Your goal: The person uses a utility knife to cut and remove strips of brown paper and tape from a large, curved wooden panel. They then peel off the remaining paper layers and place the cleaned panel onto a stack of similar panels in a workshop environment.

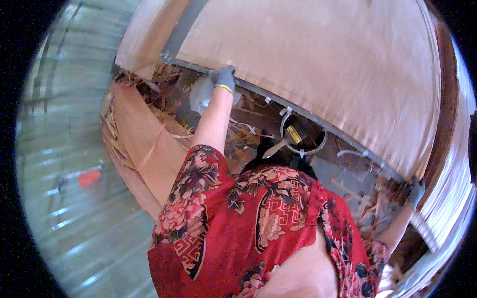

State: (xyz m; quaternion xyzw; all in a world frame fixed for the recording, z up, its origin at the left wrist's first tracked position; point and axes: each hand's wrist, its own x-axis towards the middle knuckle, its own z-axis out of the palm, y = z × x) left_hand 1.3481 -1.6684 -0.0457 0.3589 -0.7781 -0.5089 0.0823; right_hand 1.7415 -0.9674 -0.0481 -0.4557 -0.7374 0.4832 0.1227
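Observation:
A large pale wood veneer sheet (pixel 318 54) spreads across the upper middle and right, along a grey board edge. My left hand (pixel 223 79), in a grey glove with a yellow cuff, is closed on the near edge of the sheet, left of its middle. Far to the right, my right hand (pixel 415 192), also gloved, grips the sheet's near right corner; its fingers are partly blurred. Below the sheet's edge, a brush (pixel 294 135) with a yellow head and pale handle rests across a round whitish rim (pixel 323 145).
Torn veneer scraps (pixel 166 79) lie under and before the sheet's edge. A stack of brown veneer boards (pixel 141 134) stands to the left. Beyond it stretches a shiny greenish floor (pixel 69 149) with a small orange-red thing (pixel 89 178). Pale layered sheets (pixel 449 198) stand at the right.

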